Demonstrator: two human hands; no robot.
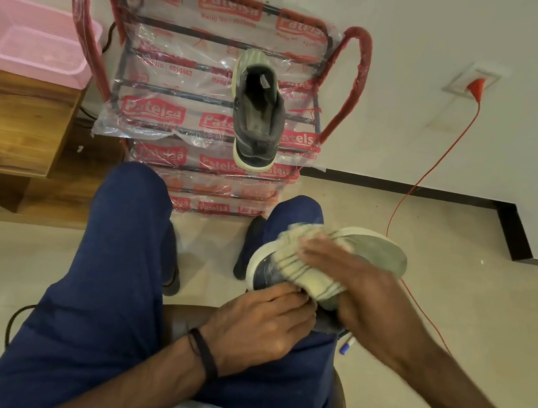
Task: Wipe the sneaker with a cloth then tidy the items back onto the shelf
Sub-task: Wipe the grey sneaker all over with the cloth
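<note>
A dark sneaker (376, 252) with a pale sole lies on its side across my right thigh, sole turned up and to the right. My left hand (257, 326) grips its heel end from below. My right hand (356, 285) presses a cream cloth with dark stripes (303, 271) against the sneaker's side and sole. The cloth covers the shoe's middle. The matching sneaker (259, 112) stands on the top tier of the shoe shelf (156, 112), toe pointing at the wall. The shelf is a dark metal rack still wrapped in clear plastic with red print.
I sit on a brown chair (341, 407) facing the shelf. A pink plastic basket (31, 39) rests on a wooden unit (13, 123) at the left. A red cable (440, 158) runs from a wall socket down across the floor at the right.
</note>
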